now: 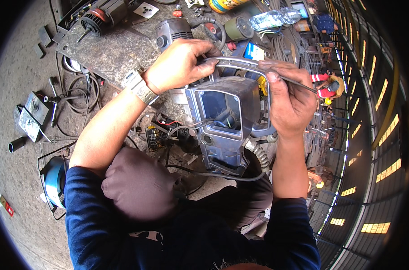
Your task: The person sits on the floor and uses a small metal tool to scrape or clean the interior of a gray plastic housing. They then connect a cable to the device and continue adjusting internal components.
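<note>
A grey-blue metal housing [224,144] with a rounded window-like opening stands in front of me; wires run across its face. Just beyond it, a rounded grey frame [270,110] is held up between my hands. My left hand [179,65], with a wristwatch [140,86] on that arm, pinches the frame's upper left corner. My right hand [290,94] is closed round its upper right corner, thumb on the near side. A thin dark strip [301,84] sticks out past the right fingers; whether it belongs to the frame I cannot tell. A ribbed grey conduit [257,153] hangs from the housing's right side.
A worn workbench [110,58] carries an electric motor [103,18], a grey motor-like unit [173,30], a green cylinder [238,28] and a plastic bottle [275,19]. Cables [85,96] and a blue spool [56,180] lie at left. Another person [331,86] is farther off at right.
</note>
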